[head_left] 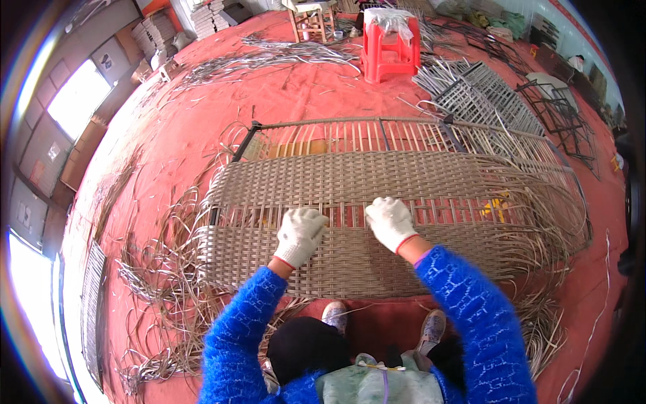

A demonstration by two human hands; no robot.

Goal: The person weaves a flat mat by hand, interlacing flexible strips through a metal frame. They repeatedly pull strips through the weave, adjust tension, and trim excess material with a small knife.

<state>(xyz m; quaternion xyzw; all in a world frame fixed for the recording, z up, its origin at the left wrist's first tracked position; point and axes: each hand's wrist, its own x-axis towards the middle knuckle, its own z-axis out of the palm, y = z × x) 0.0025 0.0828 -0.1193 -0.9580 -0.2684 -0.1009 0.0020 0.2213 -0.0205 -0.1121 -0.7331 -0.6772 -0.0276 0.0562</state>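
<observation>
A large wicker panel lies in front of me, brown-grey strips woven across a dark metal frame. Two dense woven bands run across it, with an open row of bare cross strips between them. My left hand, in a white knitted glove, is closed at the lower edge of this row. To its right, my right hand, gloved alike, is closed over the same row. Both sets of fingers curl down toward the strips; what they grip is hidden. Long loose strip ends fan out from the panel's left and right sides.
A red plastic stool with clear plastic on top stands beyond the panel, near a wooden stool. Loose grey strips lie on the red floor. Metal frames are stacked at the far right.
</observation>
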